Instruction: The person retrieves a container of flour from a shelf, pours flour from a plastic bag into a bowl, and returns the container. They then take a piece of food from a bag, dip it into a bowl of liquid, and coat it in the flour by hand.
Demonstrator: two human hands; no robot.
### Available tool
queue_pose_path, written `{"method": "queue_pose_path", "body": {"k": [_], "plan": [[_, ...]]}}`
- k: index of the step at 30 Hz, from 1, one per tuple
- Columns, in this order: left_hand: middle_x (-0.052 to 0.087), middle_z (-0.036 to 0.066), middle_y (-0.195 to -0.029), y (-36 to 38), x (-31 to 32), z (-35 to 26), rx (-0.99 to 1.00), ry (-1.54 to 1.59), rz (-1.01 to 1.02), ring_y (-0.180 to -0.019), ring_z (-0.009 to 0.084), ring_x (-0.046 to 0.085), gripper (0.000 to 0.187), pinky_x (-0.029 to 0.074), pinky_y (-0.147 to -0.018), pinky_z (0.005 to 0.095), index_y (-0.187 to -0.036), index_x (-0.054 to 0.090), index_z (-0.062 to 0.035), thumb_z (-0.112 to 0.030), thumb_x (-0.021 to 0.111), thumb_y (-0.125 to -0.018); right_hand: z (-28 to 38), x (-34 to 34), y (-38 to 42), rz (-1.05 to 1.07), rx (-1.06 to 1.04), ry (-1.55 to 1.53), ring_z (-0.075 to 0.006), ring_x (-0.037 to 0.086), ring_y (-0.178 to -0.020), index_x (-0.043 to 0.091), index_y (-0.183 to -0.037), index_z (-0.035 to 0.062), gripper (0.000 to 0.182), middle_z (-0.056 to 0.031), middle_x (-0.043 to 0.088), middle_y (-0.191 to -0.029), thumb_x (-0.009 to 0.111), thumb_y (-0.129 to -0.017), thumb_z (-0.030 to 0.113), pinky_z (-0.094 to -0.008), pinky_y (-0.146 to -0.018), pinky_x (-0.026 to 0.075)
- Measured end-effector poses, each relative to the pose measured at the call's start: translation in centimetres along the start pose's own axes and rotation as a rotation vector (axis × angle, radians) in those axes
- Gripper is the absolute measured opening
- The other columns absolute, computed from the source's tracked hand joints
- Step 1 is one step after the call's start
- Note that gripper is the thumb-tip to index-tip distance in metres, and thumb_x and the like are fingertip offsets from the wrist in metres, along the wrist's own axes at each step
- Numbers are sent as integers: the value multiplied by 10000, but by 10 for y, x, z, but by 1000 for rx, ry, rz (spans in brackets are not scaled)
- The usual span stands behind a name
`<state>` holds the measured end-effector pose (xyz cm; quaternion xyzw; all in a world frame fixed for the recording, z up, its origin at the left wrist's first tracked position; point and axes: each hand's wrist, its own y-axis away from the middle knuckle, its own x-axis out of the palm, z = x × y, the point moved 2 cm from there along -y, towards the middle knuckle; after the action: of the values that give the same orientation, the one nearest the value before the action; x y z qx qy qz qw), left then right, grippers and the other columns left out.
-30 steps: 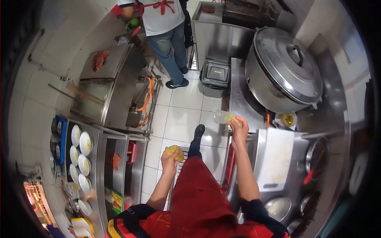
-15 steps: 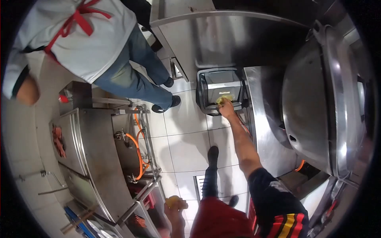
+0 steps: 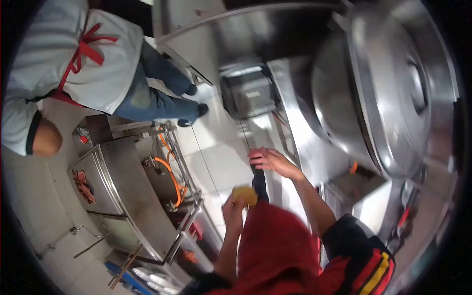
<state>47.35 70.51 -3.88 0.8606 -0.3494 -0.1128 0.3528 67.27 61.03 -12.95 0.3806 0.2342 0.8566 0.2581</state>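
Observation:
My left hand (image 3: 234,209) is closed around a yellow, rounded object (image 3: 244,195) whose kind I cannot make out, low in front of my body. Empty, with its fingers stretched out, my right hand (image 3: 269,161) hangs over the floor to the right of it. Beyond my right hand stands a dark bin (image 3: 249,93), blurred by motion, with a small pale label on its lid or inner face. My red apron (image 3: 275,231) covers my front.
Another person (image 3: 93,64) in a white top with red ties stands at the upper left. A steel counter (image 3: 132,182) with reddish pieces (image 3: 83,186) on it and orange hoses (image 3: 172,177) lies left. A large domed steel lid (image 3: 393,93) is at right.
My right hand has drawn back from the bin, and the yellowish stuff it held is gone from it. My left hand has come up with the yellow object. The view has turned.

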Motion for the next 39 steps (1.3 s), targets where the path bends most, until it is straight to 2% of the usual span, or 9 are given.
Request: {"method": "queue_pose_path", "body": {"k": [2, 3, 6, 10, 17, 21, 30, 33, 39], "plan": [[633, 56, -959, 18, 43, -23, 45, -6, 150, -877, 100, 577, 244, 474, -765, 251, -1088, 583, 44, -157, 559, -952, 14, 31, 96, 139, -74, -54, -159, 551, -1090, 463, -1347, 21, 495, -85, 569, -1232, 487, -978, 349, -319, -902, 460], [634, 53, -943, 26, 67, -33, 84, 46, 243, -859, 89, 569, 225, 464, -748, 246, -1074, 585, 46, -141, 561, -952, 22, 46, 137, 41, -262, 29, -123, 564, -1008, 513, -1287, 6, 412, -93, 599, -1151, 532, -965, 263, -288, -847, 476], [631, 46, -936, 73, 126, -32, 154, -24, 475, -848, 87, 571, 191, 467, -746, 244, -1061, 582, 37, -119, 564, -951, 18, 43, 243, -464, -224, 47, -90, 593, -786, 621, -1013, -4, 145, -37, 651, -878, 625, -894, 78, -238, -737, 484], [648, 67, -1005, 150, 196, -7, 93, 1, 738, -895, 115, 605, 168, 481, -779, 255, -1075, 586, 21, -88, 556, -950, -11, 17, 372, -680, -525, -102, -57, 553, -724, 599, -916, 23, 99, -4, 623, -816, 593, -932, 120, -228, -705, 475], [634, 67, -1071, 316, 298, 91, 172, -193, 1170, -937, 105, 605, 283, 476, -873, 252, -1198, 522, 20, -31, 562, -922, -107, 2, 556, -1002, -887, -457, -100, 570, -804, 534, -966, 31, 159, -23, 585, -863, 544, -969, 189, -272, -768, 496], [656, 51, -971, 399, 322, 170, 159, -320, 1239, -872, 90, 619, 222, 497, -807, 238, -1127, 576, 21, -38, 583, -913, -197, -29, 632, -1400, -843, 16, -71, 544, -793, 523, -964, 49, 147, 4, 561, -824, 525, -976, 195, -238, -697, 467], [659, 70, -977, 504, 361, 242, 13, -427, 1496, -863, 106, 632, 180, 511, -778, 257, -1090, 556, 10, -84, 556, -937, -276, -28, 751, -1406, -1318, -757, -68, 565, -711, 583, -976, 13, 326, -21, 610, -831, 425, -1018, 295, -233, -637, 470], [654, 79, -1005, 519, 373, 254, -79, -388, 1510, -912, 118, 629, 211, 505, -805, 263, -1114, 542, 15, -50, 562, -914, -295, -29, 776, -1179, -1361, -749, -91, 592, -771, 564, -1047, 8, 264, -54, 625, -943, 477, -999, 253, -240, -670, 488], [631, 112, -1065, 539, 393, 265, -123, -395, 1544, -988, 163, 615, 296, 489, -886, 303, -1166, 500, 28, 12, 573, -879, -303, -45, 807, -1374, -1270, -348, -147, 589, -1019, 471, -1300, -15, 434, -96, 602, -1115, 579, -880, -16, -286, -885, 485]]}}
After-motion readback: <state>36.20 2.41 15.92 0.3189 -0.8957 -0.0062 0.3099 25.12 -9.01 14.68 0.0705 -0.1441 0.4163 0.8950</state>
